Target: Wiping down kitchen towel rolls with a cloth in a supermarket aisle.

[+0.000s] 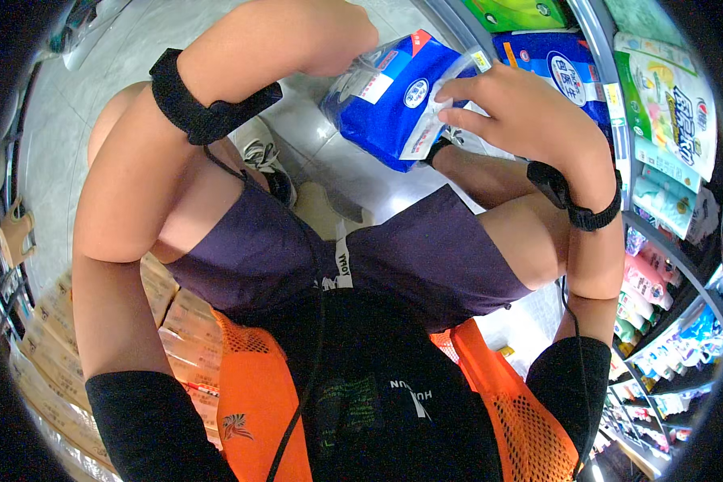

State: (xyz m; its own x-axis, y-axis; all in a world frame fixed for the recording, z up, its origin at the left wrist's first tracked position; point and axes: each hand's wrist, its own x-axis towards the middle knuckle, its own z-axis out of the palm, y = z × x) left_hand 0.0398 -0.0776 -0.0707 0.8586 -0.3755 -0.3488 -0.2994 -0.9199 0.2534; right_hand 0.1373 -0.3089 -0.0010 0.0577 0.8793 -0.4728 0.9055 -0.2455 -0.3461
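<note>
A blue soft package (385, 102) with a white oval emblem and clear plastic wrap is tilted in front of me, between my knees and a shelf. My left hand (334, 39) is closed on the clear wrap at the package's left end; its fingertips are partly hidden. On the right side, my right hand (497, 108) grips the package's edge, with two fingertips on the clear film and a white printed strip. Just beyond that hand, a similar blue package (554, 69) sits on the shelf.
Metal shelf rails (614, 90) with price tags curve along my right. Green packages (515, 13), white tissue packs (669, 102) and pink pouches (644, 274) fill the shelves. Stacked cartons (187, 331) stand on my left. My shoe (265, 156) is on the grey tiled floor (111, 78).
</note>
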